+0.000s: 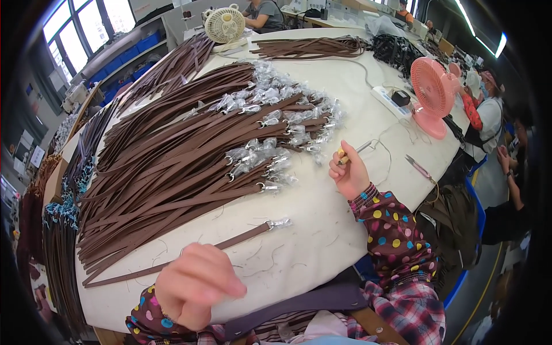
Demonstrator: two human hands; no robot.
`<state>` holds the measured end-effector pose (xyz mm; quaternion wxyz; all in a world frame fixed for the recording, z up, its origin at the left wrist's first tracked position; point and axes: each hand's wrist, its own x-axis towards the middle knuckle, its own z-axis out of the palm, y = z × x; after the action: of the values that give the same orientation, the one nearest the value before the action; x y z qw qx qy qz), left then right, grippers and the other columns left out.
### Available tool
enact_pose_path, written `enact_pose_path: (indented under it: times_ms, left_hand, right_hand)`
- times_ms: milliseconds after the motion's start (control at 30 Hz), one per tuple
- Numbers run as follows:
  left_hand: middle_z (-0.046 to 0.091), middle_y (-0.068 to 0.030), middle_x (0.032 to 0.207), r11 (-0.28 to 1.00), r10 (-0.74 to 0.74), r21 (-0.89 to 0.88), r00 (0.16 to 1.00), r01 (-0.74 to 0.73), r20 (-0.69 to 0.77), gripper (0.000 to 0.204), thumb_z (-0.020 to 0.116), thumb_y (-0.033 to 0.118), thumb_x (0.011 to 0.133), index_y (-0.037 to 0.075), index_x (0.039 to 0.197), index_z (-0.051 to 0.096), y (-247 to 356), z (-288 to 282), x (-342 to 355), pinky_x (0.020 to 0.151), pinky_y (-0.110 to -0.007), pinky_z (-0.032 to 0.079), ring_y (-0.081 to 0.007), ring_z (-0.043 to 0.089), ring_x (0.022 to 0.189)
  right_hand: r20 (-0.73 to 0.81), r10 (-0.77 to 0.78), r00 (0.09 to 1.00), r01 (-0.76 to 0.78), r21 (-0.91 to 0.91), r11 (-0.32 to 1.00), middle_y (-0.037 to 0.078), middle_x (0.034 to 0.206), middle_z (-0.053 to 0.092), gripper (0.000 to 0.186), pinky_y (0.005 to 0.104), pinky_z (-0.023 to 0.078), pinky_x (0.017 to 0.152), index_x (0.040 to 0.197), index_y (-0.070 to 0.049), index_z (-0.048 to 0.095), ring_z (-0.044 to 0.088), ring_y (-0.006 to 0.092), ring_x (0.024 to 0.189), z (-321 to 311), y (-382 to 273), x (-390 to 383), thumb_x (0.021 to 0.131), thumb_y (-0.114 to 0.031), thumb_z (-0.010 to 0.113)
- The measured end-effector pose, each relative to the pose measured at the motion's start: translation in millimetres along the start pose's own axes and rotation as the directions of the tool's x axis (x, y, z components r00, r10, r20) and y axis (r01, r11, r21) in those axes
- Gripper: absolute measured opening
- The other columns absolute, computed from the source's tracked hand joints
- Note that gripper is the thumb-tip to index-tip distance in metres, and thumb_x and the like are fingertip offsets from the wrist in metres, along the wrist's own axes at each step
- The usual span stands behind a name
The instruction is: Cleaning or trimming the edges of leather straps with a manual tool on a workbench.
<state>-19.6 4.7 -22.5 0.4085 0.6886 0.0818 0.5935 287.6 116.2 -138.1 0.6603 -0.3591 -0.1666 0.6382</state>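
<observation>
My left hand is above the near edge of the table, blurred by motion, its fingers curled; whether it holds anything does not show. Just beyond it lies a single brown strap with a metal clasp in clear plastic wrap at its right end. My right hand is closed around the yellow handle of a slim tool with a thin metal shaft, which points up and to the right. A large pile of brown straps, their clasps wrapped in plastic, spreads to the left of it.
Thread-cutting snips lie at the right. Behind them stand a pink fan and a white power strip with cables. A cream fan and more straps sit at the far side. Loose threads dot the white tabletop. Other people work beyond.
</observation>
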Motion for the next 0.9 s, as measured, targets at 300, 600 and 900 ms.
enact_pose_path:
  times_ms: [300,600,900]
  left_hand:
    - [0.057,-0.0070,0.087,0.535,-0.656,0.707,0.755,0.462,0.003,0.016,0.059,0.004,0.085,0.001,0.101,0.060,-58,-60,-11,0.057,-0.025,0.043,-0.0147,0.053,0.067]
    - [0.058,-0.0086,0.089,0.468,-0.745,0.765,0.663,0.442,0.072,0.024,0.068,0.018,0.081,0.004,0.095,0.055,-94,-41,-31,0.062,-0.033,0.047,-0.0213,0.058,0.070]
    - [0.058,-0.0039,0.078,0.458,-0.693,0.797,0.719,0.394,0.043,0.022,0.070,0.017,0.078,0.007,0.086,0.053,-110,-30,-52,0.058,-0.033,0.047,-0.0216,0.060,0.068]
  right_hand:
    - [0.256,0.000,0.967,0.080,-0.300,0.950,0.001,0.066,0.050,0.034,0.0242,0.033,0.051,0.080,-0.007,0.052,0.038,0.0081,0.051,31,5,-20,0.096,-0.036,0.050]
    - [0.534,0.297,0.792,0.222,-0.705,0.674,-0.001,0.070,0.056,0.024,0.0186,0.039,0.049,0.089,-0.005,0.053,0.050,0.0046,0.056,74,44,-49,0.090,-0.027,0.063]
    - [0.452,0.371,0.811,0.093,-0.726,0.681,0.001,0.072,0.059,0.025,0.0181,0.040,0.050,0.089,-0.005,0.053,0.054,0.0054,0.059,69,57,-47,0.090,-0.027,0.063]
